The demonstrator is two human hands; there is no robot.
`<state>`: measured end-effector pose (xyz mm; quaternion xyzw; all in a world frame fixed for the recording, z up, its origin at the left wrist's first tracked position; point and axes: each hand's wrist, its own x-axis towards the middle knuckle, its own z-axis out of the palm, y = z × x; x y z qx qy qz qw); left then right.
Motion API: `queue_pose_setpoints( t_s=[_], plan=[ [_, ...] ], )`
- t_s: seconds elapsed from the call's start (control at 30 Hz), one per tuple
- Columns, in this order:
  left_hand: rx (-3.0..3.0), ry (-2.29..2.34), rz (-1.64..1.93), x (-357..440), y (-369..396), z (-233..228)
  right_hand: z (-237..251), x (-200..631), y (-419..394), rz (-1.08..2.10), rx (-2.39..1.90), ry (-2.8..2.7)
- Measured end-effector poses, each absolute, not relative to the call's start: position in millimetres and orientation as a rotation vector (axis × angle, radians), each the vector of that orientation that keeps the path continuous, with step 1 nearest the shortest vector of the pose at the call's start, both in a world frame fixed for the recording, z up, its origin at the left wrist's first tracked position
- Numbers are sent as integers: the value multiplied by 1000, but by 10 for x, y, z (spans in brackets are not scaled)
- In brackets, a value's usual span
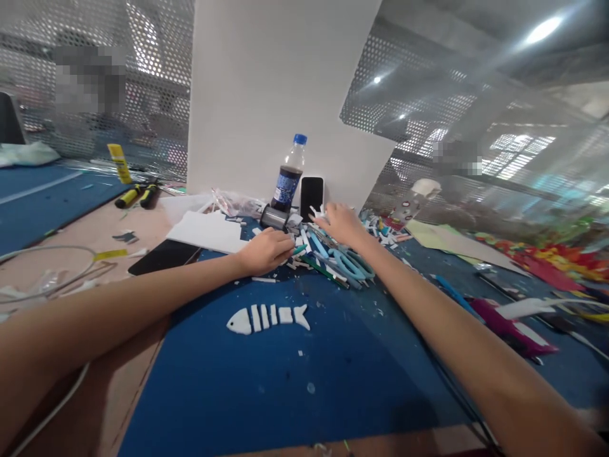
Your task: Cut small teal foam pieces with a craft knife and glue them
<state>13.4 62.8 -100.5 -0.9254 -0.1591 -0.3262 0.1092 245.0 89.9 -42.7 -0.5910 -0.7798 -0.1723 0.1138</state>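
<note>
Both my arms reach forward over a blue mat. My left hand rests curled on a heap of foam scraps, its fingertips at a teal pen-like tool; whether it grips it I cannot tell. My right hand lies palm down, fingers spread, on the same heap beside blue-handled scissors. A white foam fish skeleton, cut into segments, lies on the mat nearer to me.
A cola bottle and a black phone stand against a white board. A white sheet and dark tablet lie left. Yellow-handled tools sit far left. Coloured paper scraps crowd the right.
</note>
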Motion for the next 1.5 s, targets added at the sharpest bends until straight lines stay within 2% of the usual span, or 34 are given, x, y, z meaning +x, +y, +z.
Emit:
queue_pose_setpoints(
  t_s=[0.13,0.3,0.57,0.63,0.9,1.03,1.17,1.5],
  plan=[
    [-2727,-478,-957,143,626,-1000,-109,1999,911,-385,-1598,-2203],
    [-2722,-496,-982,117,610,-1003,14,1486,1010,31,-1450,-2202],
    [-2667,-568,-1054,88,590,-1002,-321,1752,316,1027,-1154,-1819],
    [-2673,-526,-1064,85,565,-991,-428,1885,131,1370,-991,-1615],
    [-2683,-286,-1021,72,510,-953,-786,2087,-32,1865,-754,-1168],
    [-2751,-307,-1010,83,529,-967,-849,2110,-55,2203,-517,-674],
    [-2808,-340,-954,112,539,-973,-870,2087,-97,2346,-451,-472],
    [-2864,-532,-761,221,382,-923,-886,2045,-120,2408,-294,-490]
  ],
)
